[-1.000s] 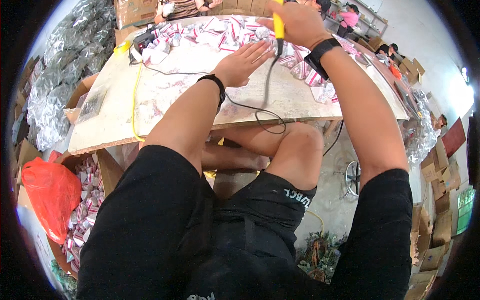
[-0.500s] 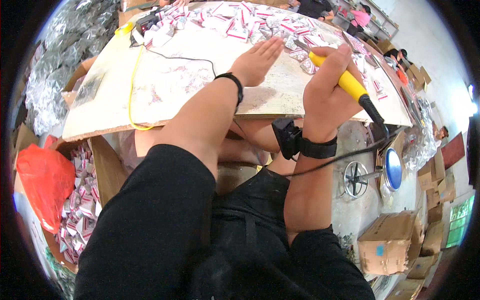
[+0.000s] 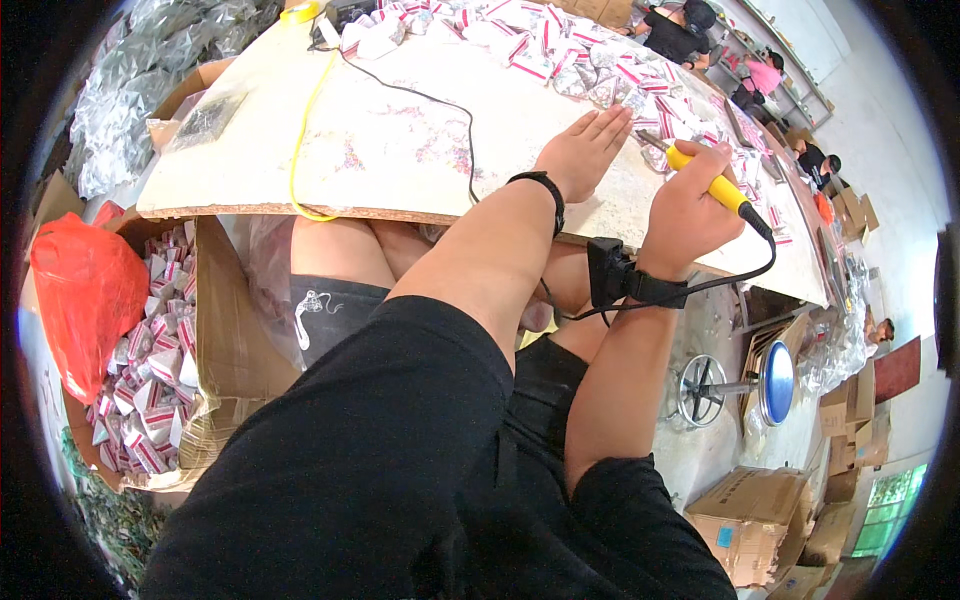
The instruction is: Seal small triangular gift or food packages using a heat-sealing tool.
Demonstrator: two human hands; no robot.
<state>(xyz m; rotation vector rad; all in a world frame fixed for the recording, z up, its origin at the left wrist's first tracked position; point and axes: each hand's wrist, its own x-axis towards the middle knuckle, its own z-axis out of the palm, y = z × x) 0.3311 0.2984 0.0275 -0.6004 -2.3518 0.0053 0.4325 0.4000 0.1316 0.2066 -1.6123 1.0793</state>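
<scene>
In my right hand [image 3: 690, 218] I grip a soldering iron with a yellow handle [image 3: 727, 192]; a black cord leaves its rear end and loops down past my wrist. Its metal tip points left, close to the fingertips of my left hand [image 3: 585, 155]. That hand is stretched flat over the table, fingers straight and together, apparently holding nothing. Whatever lies under its palm is hidden. Just beyond both hands are small clear packets with red-and-white edges [image 3: 603, 88], piled across the far side of the table.
The pale wooden table [image 3: 400, 150] carries a yellow cable [image 3: 300, 165] and a thin black wire. At left stand a carton of packets [image 3: 150, 400] and a red plastic bag [image 3: 88, 300]. A blue-topped stool [image 3: 777, 383] and cartons [image 3: 750, 520] are at right. Other people work beyond the table.
The view has turned, so the table sits differently in it. My left hand has shifted right, bringing its fingertips nearer the iron's tip. The iron stays in my right hand.
</scene>
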